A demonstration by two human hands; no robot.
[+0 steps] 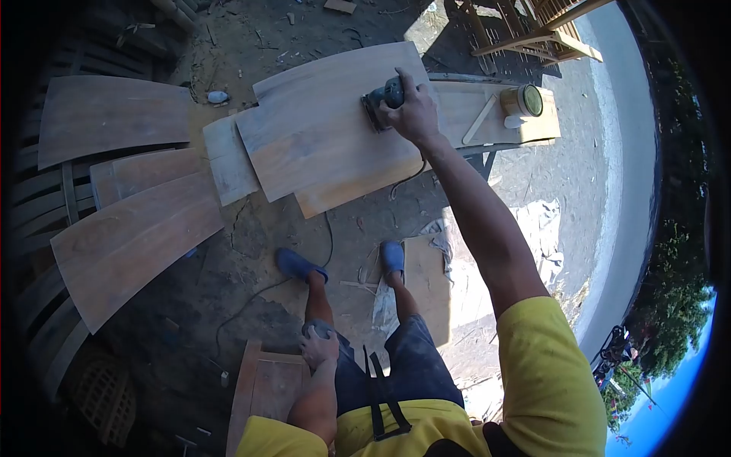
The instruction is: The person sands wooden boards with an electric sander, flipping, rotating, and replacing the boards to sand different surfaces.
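My right hand (413,109) is wrapped round a dark green power sander (383,99), which rests on the upper face of a wide wooden panel (327,122). A cord trails down from the sander past the panel's edge. Low in the view, my left hand (320,349) lies on my knee, its fingers bent over a greyish patch there; whether it holds anything is too unclear to tell. Beneath the wide panel, a paler board (228,160) sticks out at the left.
An open can (522,100) and a thin wooden strip (480,119) lie on the bench's right part. Curved panels (137,244) rest on slats at the left. A cord (251,295) crosses the ground near my feet. Wooden furniture (541,34) stands at the upper right.
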